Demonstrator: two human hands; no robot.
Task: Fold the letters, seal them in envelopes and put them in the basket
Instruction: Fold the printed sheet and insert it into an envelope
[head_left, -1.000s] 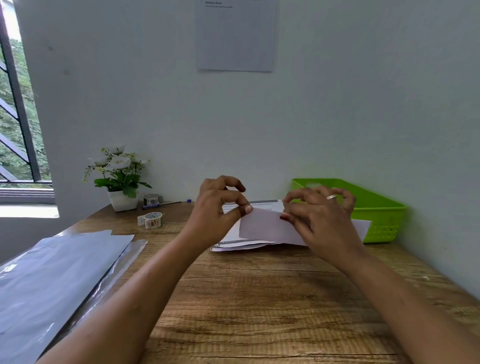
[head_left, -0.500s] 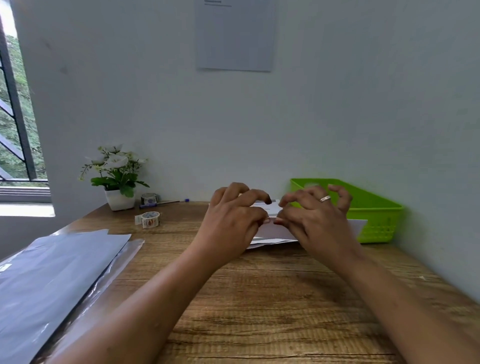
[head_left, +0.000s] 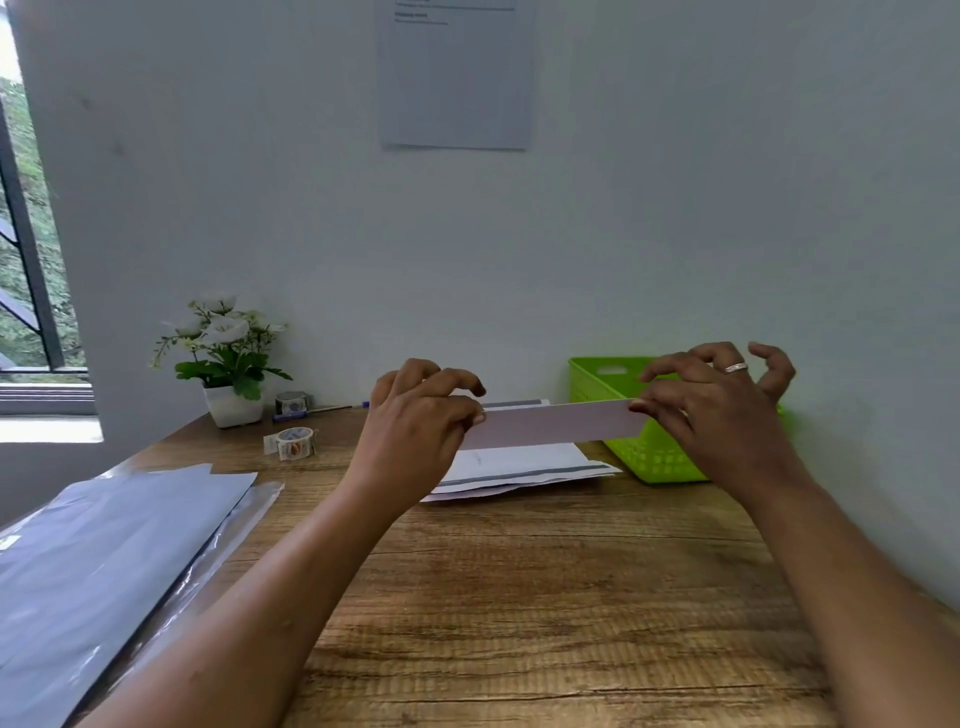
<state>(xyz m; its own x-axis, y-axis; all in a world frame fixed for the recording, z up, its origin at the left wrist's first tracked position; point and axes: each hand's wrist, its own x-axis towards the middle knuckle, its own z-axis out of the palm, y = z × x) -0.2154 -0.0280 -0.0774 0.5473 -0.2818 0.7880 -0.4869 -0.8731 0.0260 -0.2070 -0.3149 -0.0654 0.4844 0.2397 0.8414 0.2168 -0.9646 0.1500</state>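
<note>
A folded white letter (head_left: 553, 424), now a narrow strip, is held level above the table. My left hand (head_left: 418, 428) pinches its left end and my right hand (head_left: 711, 402) pinches its right end. Beneath it a small stack of white sheets and envelopes with grey bands (head_left: 524, 467) lies on the wooden table (head_left: 519, 597). The green plastic basket (head_left: 649, 457) stands at the back right against the wall, partly hidden by my right hand.
Grey plastic mailer bags (head_left: 104, 561) cover the table's left side. A roll of patterned tape (head_left: 295, 442), a second roll (head_left: 292, 401), a pen (head_left: 311, 411) and a potted white flower (head_left: 228, 364) sit at the back left. A wall runs close on the right.
My hands have slid apart along the folded letter to its two ends, and the letter has risen off the stack into a narrow strip.
</note>
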